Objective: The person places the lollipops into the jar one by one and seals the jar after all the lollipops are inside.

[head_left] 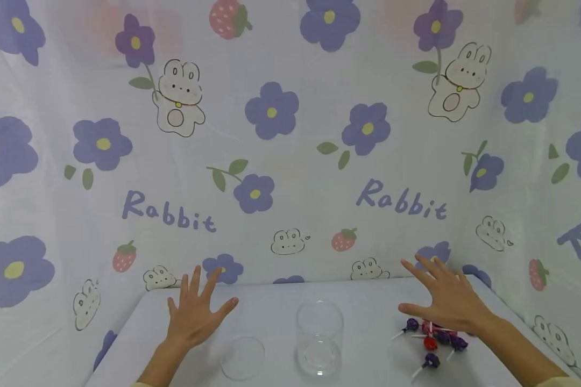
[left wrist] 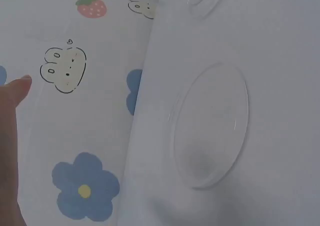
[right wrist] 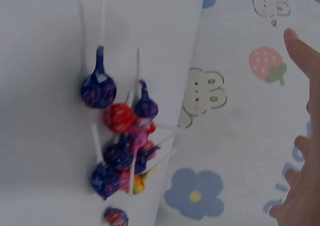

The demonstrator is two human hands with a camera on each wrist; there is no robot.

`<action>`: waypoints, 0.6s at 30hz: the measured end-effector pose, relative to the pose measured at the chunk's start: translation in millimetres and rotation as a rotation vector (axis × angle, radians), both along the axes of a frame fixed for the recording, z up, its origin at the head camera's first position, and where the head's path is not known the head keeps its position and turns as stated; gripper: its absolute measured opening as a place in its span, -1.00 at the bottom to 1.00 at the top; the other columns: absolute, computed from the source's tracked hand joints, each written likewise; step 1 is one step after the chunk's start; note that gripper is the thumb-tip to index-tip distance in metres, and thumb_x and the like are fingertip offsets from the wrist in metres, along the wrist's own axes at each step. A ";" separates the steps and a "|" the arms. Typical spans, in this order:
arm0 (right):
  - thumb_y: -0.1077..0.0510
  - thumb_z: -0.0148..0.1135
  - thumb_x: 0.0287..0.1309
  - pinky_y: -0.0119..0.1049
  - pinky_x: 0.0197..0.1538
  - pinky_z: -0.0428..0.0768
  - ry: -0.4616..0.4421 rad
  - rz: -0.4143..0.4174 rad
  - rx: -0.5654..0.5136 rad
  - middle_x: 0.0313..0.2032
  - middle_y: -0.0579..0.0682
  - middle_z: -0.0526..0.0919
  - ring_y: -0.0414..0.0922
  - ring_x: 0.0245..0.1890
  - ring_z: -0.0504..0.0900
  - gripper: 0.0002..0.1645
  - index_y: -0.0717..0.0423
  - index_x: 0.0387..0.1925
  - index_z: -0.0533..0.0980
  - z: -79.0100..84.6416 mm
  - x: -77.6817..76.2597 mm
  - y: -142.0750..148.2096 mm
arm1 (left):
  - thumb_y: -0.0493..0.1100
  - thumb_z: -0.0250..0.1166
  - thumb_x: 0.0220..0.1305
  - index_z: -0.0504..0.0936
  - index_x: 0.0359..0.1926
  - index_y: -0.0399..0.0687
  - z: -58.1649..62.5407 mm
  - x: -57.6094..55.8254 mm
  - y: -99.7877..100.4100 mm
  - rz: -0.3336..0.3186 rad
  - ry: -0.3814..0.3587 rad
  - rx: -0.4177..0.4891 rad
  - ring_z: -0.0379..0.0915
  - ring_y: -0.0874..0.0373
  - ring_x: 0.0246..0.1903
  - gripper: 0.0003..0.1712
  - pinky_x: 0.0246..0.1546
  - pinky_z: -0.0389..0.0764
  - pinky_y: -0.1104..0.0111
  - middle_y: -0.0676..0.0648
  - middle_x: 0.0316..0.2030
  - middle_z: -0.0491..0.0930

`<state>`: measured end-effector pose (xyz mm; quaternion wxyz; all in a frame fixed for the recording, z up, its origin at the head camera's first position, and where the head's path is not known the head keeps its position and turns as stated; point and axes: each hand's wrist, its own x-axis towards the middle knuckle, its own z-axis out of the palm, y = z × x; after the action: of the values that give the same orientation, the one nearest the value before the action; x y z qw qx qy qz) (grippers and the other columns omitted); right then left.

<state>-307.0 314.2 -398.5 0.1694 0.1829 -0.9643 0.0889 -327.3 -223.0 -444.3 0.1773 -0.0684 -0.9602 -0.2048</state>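
Observation:
My left hand [head_left: 192, 314] hovers above the table with its fingers spread, holding nothing. Nearest to it is a round clear lid [head_left: 243, 358], lying flat; the left wrist view shows this clear disc [left wrist: 211, 126] alone on the white surface. To its right stands a clear cylindrical jar [head_left: 319, 338]. Over on the right, my right hand [head_left: 452, 301] is raised with spread fingers and nothing in them. Below it lies a pile of wrapped lollipops [head_left: 443, 337], partly hidden by the hand. The right wrist view shows purple lollipops [right wrist: 98, 90], a red lollipop [right wrist: 119, 117] and pink ones, their white sticks pointing various ways.
A white table [head_left: 271, 317] bears all these things. Behind it and at both sides hangs a white curtain [head_left: 310, 161] printed with purple flowers, strawberries and rabbits. One purple lollipop [head_left: 431, 360] lies a little nearer than the pile.

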 end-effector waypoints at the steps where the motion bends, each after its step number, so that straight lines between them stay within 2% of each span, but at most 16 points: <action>1: -0.49 0.33 0.12 0.74 0.18 0.03 -0.002 0.007 -0.014 0.53 0.24 0.19 0.49 0.44 0.13 0.14 -0.16 0.60 0.17 -0.7 0.2 4.1 | 0.55 0.08 0.34 0.08 0.65 0.21 -0.9 -0.2 4.2 -0.022 0.009 0.034 -0.36 -0.47 0.53 0.03 0.21 -0.18 -0.64 -0.32 0.61 -0.17; 5: -0.38 0.38 0.17 0.66 0.21 0.15 -0.015 0.037 -0.092 0.48 0.32 0.25 0.45 0.41 0.21 0.07 -0.02 0.56 0.24 -8.6 -0.4 24.3 | 0.42 0.18 0.39 0.05 0.65 0.13 -7.9 -3.2 22.6 -0.146 0.025 0.227 -0.27 -0.40 0.54 0.01 0.32 -0.05 -0.50 -0.30 0.61 -0.13; 7: -0.32 0.39 0.20 0.63 0.22 0.19 -0.043 0.041 -0.145 0.46 0.36 0.27 0.46 0.39 0.23 0.05 0.05 0.54 0.25 -13.6 0.3 34.5 | 0.35 0.23 0.40 0.04 0.65 0.11 -11.9 -4.6 32.7 -0.222 0.017 0.336 -0.25 -0.34 0.55 0.00 0.38 -0.05 -0.43 -0.26 0.61 -0.12; 9: -0.29 0.38 0.23 0.64 0.19 0.21 -0.085 0.033 -0.203 0.45 0.38 0.28 0.48 0.37 0.24 0.03 0.08 0.54 0.25 -19.5 1.2 43.4 | 0.28 0.26 0.41 0.04 0.65 0.12 -15.7 -4.6 43.0 -0.287 -0.006 0.440 -0.24 -0.29 0.56 -0.02 0.42 -0.07 -0.38 -0.20 0.62 -0.11; 12: -0.28 0.35 0.27 0.65 0.15 0.24 -0.141 -0.011 -0.256 0.41 0.40 0.32 0.51 0.35 0.25 0.00 0.15 0.53 0.25 -28.3 3.4 55.3 | 0.19 0.32 0.39 0.05 0.64 0.15 -20.0 -4.2 58.9 -0.376 -0.042 0.572 -0.18 -0.26 0.56 -0.03 0.43 0.01 -0.33 -0.17 0.61 -0.04; 15: -0.25 0.30 0.34 0.60 0.13 0.34 -0.189 -0.049 -0.289 0.35 0.44 0.38 0.52 0.30 0.30 -0.03 0.24 0.50 0.24 -38.4 4.4 66.4 | 0.14 0.40 0.34 0.04 0.64 0.10 -25.5 -4.3 74.2 -0.456 -0.083 0.676 -0.12 -0.25 0.55 0.03 0.42 0.12 -0.28 -0.17 0.60 -0.02; 18: -0.19 0.27 0.40 0.44 0.12 0.49 -0.223 -0.068 -0.339 0.27 0.45 0.47 0.48 0.24 0.41 -0.09 0.32 0.48 0.24 -49.2 5.7 77.9 | 0.16 0.48 0.25 0.03 0.64 0.07 -31.3 -4.7 89.6 -0.534 -0.126 0.725 -0.08 -0.22 0.55 0.13 0.42 0.19 -0.21 -0.18 0.60 0.00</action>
<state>-301.3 392.1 -447.7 0.0930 0.1080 -0.9539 0.2641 -332.0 -133.4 -475.6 0.0719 -0.2345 -0.7840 -0.5702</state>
